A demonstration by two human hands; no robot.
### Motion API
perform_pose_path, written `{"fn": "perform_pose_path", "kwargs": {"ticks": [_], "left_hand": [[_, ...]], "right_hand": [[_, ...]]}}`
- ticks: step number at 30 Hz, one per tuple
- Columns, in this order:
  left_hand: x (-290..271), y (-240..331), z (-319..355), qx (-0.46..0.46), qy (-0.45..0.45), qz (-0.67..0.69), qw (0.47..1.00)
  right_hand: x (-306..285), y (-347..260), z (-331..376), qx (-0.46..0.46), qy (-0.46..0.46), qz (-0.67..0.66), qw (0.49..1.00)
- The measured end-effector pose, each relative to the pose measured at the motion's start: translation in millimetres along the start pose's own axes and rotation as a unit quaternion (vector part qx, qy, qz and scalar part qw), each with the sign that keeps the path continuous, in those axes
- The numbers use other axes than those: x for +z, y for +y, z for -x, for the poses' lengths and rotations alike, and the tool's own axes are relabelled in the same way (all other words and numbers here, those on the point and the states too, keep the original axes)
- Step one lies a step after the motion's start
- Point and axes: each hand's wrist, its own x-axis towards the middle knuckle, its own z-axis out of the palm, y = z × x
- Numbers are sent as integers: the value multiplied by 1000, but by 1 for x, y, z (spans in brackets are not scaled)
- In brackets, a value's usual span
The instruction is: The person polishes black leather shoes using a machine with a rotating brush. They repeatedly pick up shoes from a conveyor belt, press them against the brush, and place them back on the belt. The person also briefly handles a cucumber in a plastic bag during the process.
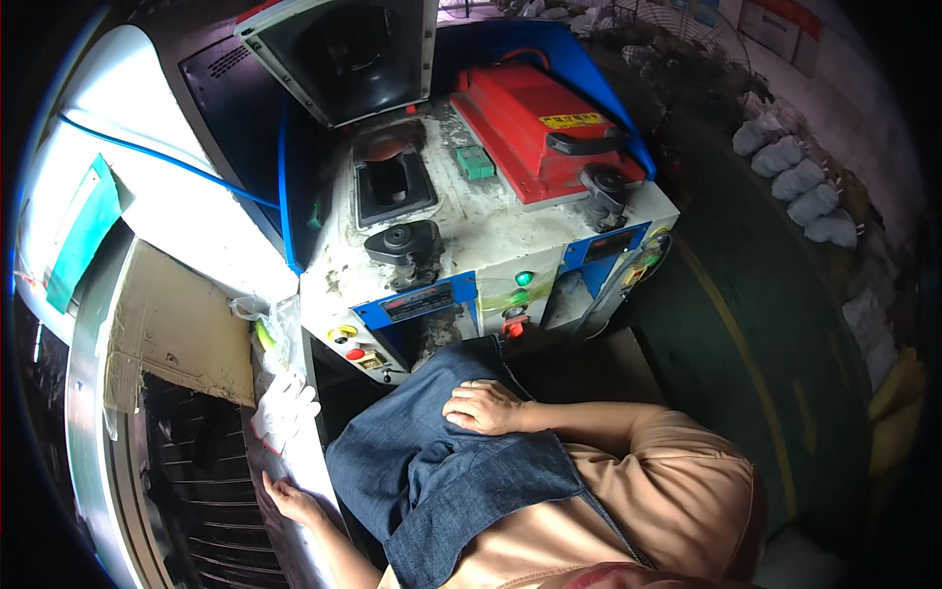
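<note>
My right hand (486, 405) lies on the dark blue denim apron (432, 476) over my lap. Its fingers are slightly bent and rest on the cloth, with nothing seen in them. Down at the left, my left hand (292, 499) is at the white ledge (312, 447) beside the conveyor, fingers stretched out and apart from one another. Nothing shows in that hand either. A pair of white gloves (286, 407) lies on the ledge just beyond it, next to a clear plastic bag (280, 339).
Ahead stands a two-station machine (491, 236), its left lid (348, 54) raised over a dark opening and its red right lid (540, 123) lowered. A small green block (475, 163) sits between them. Cardboard (182, 319) covers part of the slatted conveyor (211, 481). Several pale sacks (800, 182) line the right wall.
</note>
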Motion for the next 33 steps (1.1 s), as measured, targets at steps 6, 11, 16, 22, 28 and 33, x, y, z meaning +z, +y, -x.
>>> {"fn": "perform_pose_path", "kwargs": {"ticks": [6,11,16,22,28,33], "left_hand": [[5,-12,-1,62,9,-36,997],[5,-5,0,78,6,-31,996],[5,-10,-1,99,9,-35,994],[3,-10,-3,105,20,-72,992],[4,-7,-3,117,25,-60,991],[4,-11,-2,82,19,-32,996]], "right_hand": [[-2,-2,0,13,-1,-3,1000],[-1,-1,1,13,2,-5,1000],[2,1,1,13,-4,-9,1000],[1,1,1,-2,-8,5,1000],[1,1,0,7,-5,9,1000],[-1,-1,-1,6,-14,6,1000]]}}
